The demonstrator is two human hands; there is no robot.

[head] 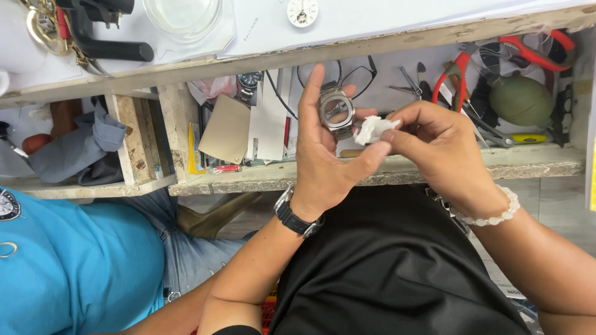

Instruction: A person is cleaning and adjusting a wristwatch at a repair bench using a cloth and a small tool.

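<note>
My left hand holds a silver wristwatch with a squarish case, face up between thumb and fingers, above an open wooden drawer. My right hand pinches a small crumpled white tissue right beside the watch case, touching its lower right edge. A black watch sits on my left wrist and a white bead bracelet on my right wrist.
The drawer holds red-handled pliers, tweezers, a green rubber blower, spectacles, cards and another watch. On the bench top lie a glass dish and a round white watch dial. A person in a blue shirt sits at left.
</note>
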